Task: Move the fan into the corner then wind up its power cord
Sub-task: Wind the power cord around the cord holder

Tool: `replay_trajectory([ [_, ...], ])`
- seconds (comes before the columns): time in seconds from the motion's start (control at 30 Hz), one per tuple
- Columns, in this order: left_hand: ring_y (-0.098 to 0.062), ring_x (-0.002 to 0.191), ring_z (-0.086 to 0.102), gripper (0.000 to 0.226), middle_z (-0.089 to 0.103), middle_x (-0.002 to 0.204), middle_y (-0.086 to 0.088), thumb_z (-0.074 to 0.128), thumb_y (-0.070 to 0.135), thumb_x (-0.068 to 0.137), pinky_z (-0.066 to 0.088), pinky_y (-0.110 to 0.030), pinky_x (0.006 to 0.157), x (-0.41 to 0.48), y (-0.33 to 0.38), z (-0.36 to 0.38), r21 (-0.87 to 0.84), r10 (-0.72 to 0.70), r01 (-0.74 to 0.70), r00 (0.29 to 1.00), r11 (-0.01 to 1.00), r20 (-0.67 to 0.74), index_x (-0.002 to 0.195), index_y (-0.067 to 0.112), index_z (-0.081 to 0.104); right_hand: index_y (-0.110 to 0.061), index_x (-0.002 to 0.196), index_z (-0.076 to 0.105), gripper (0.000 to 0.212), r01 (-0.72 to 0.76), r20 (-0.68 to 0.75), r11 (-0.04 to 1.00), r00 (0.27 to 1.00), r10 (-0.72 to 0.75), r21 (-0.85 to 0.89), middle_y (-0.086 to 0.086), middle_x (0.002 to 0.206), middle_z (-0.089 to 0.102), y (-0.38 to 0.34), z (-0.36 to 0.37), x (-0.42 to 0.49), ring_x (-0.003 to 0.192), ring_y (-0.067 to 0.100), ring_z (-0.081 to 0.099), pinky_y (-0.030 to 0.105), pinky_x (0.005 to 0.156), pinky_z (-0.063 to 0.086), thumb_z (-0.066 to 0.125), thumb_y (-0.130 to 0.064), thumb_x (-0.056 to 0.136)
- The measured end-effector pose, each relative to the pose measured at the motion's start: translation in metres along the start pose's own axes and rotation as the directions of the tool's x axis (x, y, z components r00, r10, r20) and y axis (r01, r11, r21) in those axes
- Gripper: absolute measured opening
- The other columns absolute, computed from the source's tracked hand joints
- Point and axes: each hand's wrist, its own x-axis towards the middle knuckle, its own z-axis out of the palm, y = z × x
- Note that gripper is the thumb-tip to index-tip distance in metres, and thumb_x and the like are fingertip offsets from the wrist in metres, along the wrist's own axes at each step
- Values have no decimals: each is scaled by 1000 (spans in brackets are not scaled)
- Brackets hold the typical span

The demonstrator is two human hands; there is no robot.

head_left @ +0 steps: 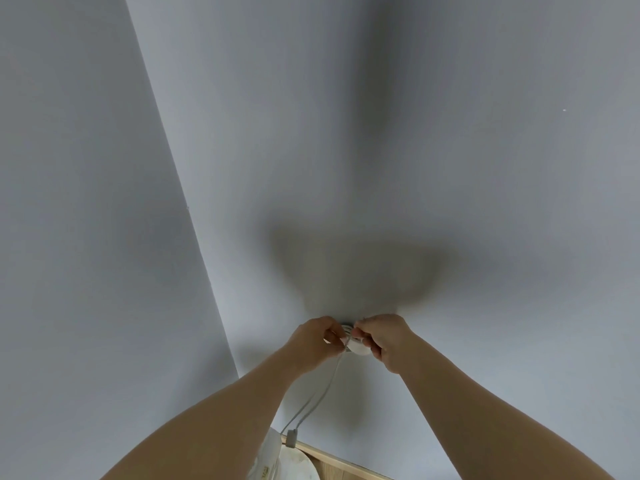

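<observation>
Head view: fan top (356, 344) sits in the wall corner, so I judge the move done; my left hand (317, 342) pinches the power cord (323, 386), right hand (384, 339) clamps cord and fan top; plug (292, 437) dangles, winding left; walls close, little room.

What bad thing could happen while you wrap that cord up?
The cord hangs loose in a long loop below the left hand, so it might snag or unwind. The plug dangles free and could swing into the wall. The right hand pinches only the white fan top, so its grip may slip.
</observation>
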Motion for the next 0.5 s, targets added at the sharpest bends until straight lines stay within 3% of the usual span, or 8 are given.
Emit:
replay_trajectory([
  [0.17,-12,71,57,10,61,82,4,65,13,85,47,-21,69,3,5,4,-6,-14,14,1000,1000,-11,82,21,59,-12,81,58,9,18,8,999,1000,-18,-30,1,66,52,2,0,-4,58,10,41,20,56,33,62,-8,89],
  [0.3,-5,44,53,19,63,70,2,58,7,87,41,-13,47,5,9,1,-100,-57,53,997,994,-47,75,22,56,-11,86,61,6,58,8,994,998,-57,-89,1,71,52,3,-6,0,60,12,41,21,54,34,58,-7,89],
  [0.37,-5,42,56,18,63,67,1,52,4,89,41,-12,41,6,12,-1,-164,-83,73,995,984,-57,80,19,57,-11,84,61,10,60,0,985,998,-61,-165,2,70,49,5,-7,6,58,13,37,22,53,31,53,-5,88],
  [0.5,-12,57,66,15,64,75,-2,50,0,92,56,-20,54,9,15,-6,-326,-114,91,992,941,-53,94,14,56,-9,88,60,9,16,4,972,1000,-15,-232,4,71,50,12,-7,14,53,12,34,23,52,31,51,-7,89],
])
